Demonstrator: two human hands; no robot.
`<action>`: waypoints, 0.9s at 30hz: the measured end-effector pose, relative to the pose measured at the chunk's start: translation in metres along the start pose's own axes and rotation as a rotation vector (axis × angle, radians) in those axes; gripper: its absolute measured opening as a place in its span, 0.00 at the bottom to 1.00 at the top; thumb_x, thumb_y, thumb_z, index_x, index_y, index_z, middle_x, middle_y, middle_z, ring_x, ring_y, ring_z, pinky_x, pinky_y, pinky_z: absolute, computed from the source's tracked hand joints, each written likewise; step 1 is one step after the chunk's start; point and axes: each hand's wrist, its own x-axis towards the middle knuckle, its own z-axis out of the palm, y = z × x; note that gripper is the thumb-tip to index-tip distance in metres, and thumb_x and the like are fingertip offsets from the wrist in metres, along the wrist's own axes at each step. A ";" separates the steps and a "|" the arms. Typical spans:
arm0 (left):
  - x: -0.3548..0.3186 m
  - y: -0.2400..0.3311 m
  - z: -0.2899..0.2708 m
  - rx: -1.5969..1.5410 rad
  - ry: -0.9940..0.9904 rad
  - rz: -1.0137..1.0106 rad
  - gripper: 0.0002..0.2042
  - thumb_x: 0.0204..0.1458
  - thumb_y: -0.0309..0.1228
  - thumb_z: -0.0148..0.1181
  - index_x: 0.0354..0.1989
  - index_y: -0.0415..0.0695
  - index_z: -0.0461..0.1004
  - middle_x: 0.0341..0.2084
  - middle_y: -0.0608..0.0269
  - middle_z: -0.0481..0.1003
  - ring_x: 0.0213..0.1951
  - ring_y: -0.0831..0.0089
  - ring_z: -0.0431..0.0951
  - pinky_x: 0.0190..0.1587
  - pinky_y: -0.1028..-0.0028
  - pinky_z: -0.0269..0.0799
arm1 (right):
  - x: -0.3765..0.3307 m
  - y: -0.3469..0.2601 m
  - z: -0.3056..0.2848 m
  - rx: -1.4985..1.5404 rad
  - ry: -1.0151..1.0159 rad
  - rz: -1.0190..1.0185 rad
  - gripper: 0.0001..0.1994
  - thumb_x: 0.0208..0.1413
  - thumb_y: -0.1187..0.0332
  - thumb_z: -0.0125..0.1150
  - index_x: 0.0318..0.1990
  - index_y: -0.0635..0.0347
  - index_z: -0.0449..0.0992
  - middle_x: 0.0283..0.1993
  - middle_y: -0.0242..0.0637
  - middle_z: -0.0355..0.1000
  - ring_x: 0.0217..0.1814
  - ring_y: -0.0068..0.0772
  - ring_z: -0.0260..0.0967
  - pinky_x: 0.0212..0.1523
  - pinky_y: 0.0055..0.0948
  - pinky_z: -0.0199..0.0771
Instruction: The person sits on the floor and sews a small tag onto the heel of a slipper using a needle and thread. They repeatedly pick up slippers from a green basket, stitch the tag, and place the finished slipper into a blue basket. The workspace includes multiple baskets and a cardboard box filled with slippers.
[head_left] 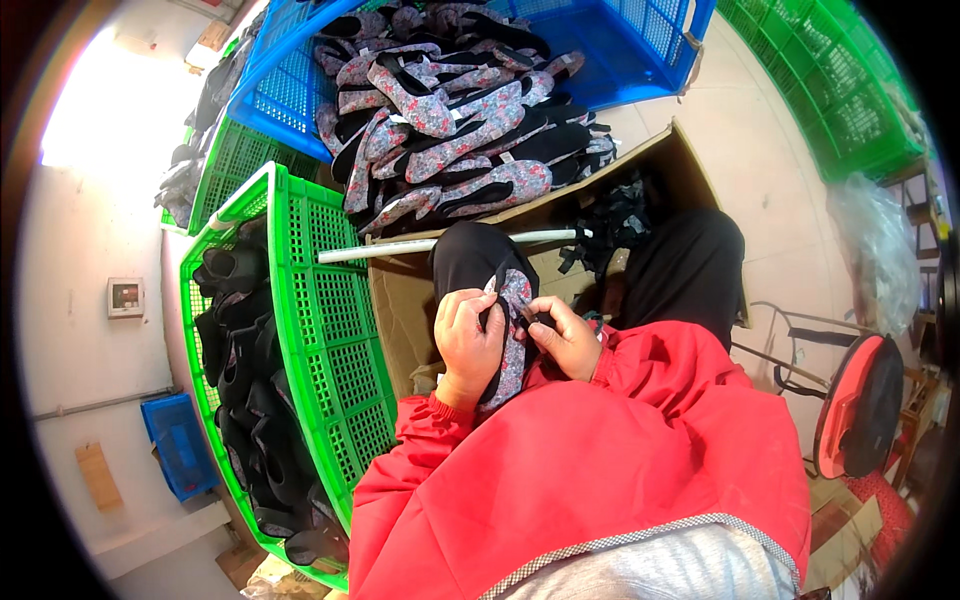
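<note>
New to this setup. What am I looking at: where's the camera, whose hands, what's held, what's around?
No robot here: a person works bare-handed. The single picture comes from a wide fisheye camera on their head, looking down, so edges bend and the red garment fills the bottom.

The left hand grips a floral shoe above the lap; the right hand pinches at its edge, on something dark too small to identify.

There's no worktable in view. Ahead, more floral shoes are heaped at a blue crate, behind an open cardboard box. On the left, a green crate holds dark shoes.
</note>
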 end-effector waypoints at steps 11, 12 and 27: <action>-0.001 0.003 0.003 0.029 -0.009 0.025 0.11 0.39 0.17 0.65 0.32 0.41 0.75 0.30 0.56 0.75 0.34 0.57 0.76 0.38 0.64 0.71 | 0.003 -0.011 0.004 -0.297 0.061 -0.069 0.13 0.65 0.66 0.56 0.51 0.62 0.67 0.41 0.40 0.75 0.44 0.29 0.75 0.47 0.30 0.73; -0.001 0.003 0.004 0.027 -0.008 0.027 0.11 0.39 0.17 0.65 0.32 0.41 0.75 0.30 0.56 0.75 0.33 0.57 0.76 0.38 0.64 0.71 | 0.003 -0.010 0.004 -0.315 0.068 -0.083 0.12 0.65 0.66 0.56 0.50 0.62 0.67 0.41 0.40 0.75 0.43 0.30 0.76 0.47 0.30 0.73; 0.002 0.006 0.004 0.069 -0.013 0.080 0.11 0.38 0.17 0.66 0.31 0.40 0.75 0.29 0.57 0.75 0.32 0.59 0.76 0.35 0.65 0.71 | 0.002 -0.008 0.004 -0.417 0.093 -0.110 0.11 0.67 0.64 0.52 0.49 0.61 0.67 0.36 0.40 0.76 0.38 0.36 0.77 0.41 0.32 0.74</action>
